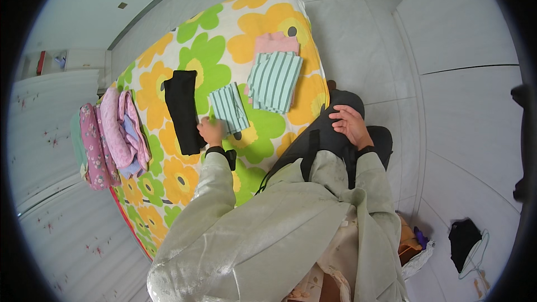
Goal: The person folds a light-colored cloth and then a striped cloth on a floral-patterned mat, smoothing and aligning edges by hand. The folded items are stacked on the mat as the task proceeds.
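Green-and-white striped cloth (229, 108), folded small, lies on the flowered bedspread (184, 179), and the left hand (211, 132) grips its near corner with curled fingers. A black garment (182, 112) lies just beside it at nine o'clock; a larger striped stack (275, 80) sits at two o'clock. The right hand (351, 124) rests open on the person's thigh.
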The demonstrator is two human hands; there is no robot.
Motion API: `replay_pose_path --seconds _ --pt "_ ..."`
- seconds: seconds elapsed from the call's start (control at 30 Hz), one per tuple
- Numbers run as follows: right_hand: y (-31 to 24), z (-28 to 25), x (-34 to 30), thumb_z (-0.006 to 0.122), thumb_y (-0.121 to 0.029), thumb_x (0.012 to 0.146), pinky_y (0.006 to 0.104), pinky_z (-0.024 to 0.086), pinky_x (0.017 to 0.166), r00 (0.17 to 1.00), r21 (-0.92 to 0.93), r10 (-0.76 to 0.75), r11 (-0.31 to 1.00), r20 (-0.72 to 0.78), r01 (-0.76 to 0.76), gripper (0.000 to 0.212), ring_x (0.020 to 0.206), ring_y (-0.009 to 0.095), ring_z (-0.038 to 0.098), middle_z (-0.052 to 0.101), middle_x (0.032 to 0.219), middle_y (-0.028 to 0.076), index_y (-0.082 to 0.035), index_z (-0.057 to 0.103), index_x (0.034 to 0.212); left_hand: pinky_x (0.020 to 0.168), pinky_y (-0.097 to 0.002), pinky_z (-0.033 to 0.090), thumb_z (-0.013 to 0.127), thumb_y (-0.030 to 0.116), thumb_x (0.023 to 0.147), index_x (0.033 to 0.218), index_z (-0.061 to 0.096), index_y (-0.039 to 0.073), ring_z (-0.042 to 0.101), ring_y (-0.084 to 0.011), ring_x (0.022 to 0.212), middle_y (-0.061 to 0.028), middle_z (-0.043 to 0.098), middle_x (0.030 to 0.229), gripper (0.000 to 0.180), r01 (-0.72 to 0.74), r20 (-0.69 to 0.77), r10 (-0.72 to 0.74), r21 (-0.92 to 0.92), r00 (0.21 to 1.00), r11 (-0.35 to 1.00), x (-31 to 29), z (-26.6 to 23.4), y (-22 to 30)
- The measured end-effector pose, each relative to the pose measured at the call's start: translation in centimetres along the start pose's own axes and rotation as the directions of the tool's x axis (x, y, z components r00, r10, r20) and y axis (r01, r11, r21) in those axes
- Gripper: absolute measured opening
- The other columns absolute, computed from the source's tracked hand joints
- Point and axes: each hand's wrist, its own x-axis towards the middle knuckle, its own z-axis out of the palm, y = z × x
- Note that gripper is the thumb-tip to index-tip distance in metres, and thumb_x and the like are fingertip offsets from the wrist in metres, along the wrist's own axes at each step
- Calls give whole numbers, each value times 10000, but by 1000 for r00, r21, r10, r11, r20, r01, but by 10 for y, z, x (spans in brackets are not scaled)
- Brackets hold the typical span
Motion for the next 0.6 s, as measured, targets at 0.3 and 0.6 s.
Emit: replay_pose_path --seconds 0.3,0.6 --pt "1 0 2 491 -172 945 249 555 617 1000 -15 8 1000 -8 -8 262 705 149 660 671 975 111 -56 551 1171 891 -449 382 725 146 659 1069 571 33 497 -357 1027 -163 538 1106 452 -672 -132 661 -206 739 711 -64 -3 198" --pt "2 -1 2 487 -163 951 239 558 605 1000 -16 12 1000 -15 -12 261 693 136 661 668 983 110 -54 536 1182 941 -443 376 652 73 719 1206 531 14 475 -389 1097 -193 504 1205 505 -611 -114 601 -127 791 781 -90 35 251"
